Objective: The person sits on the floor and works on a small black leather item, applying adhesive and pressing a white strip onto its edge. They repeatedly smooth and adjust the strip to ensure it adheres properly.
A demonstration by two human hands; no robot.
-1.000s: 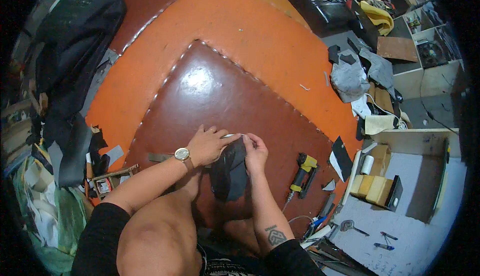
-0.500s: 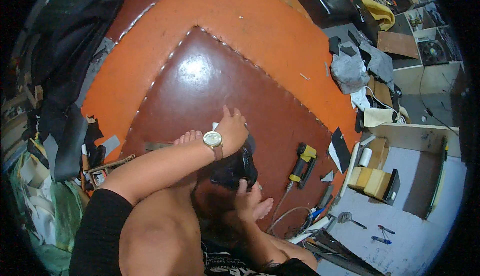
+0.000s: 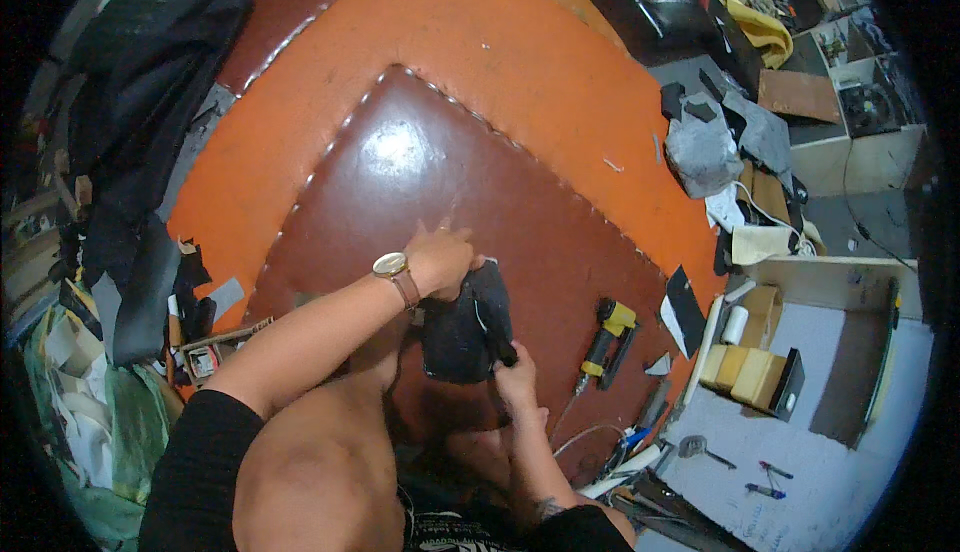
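A black piece of soft material [image 3: 455,337], perhaps leather or fabric, lies between my hands over the brown padded surface, with a lighter line running down its right part. My left hand [image 3: 443,264], below a wristwatch [image 3: 390,266], grips its upper edge; some fingers stretch away over the brown surface, and the thumb is hidden. At the lower right corner, my right hand [image 3: 515,380] is closed on the edge of the same black piece, fingers pinched together. Right of my hands lies a yellow and black air stapler [image 3: 608,344] with a hose fitting.
An orange border [image 3: 520,62] surrounds the brown panel [image 3: 400,182]. Grey scraps [image 3: 705,147] are heaped at the right, above a white tray-like area [image 3: 720,432] with yellow blocks [image 3: 745,374] and pens. A green bag [image 3: 130,422] of scraps stands left, near black sheeting [image 3: 140,102].
The black piece has turned and spread flatter, showing its lighter line. My left hand has shifted left and down; my right hand has moved slightly right and closed on the corner.
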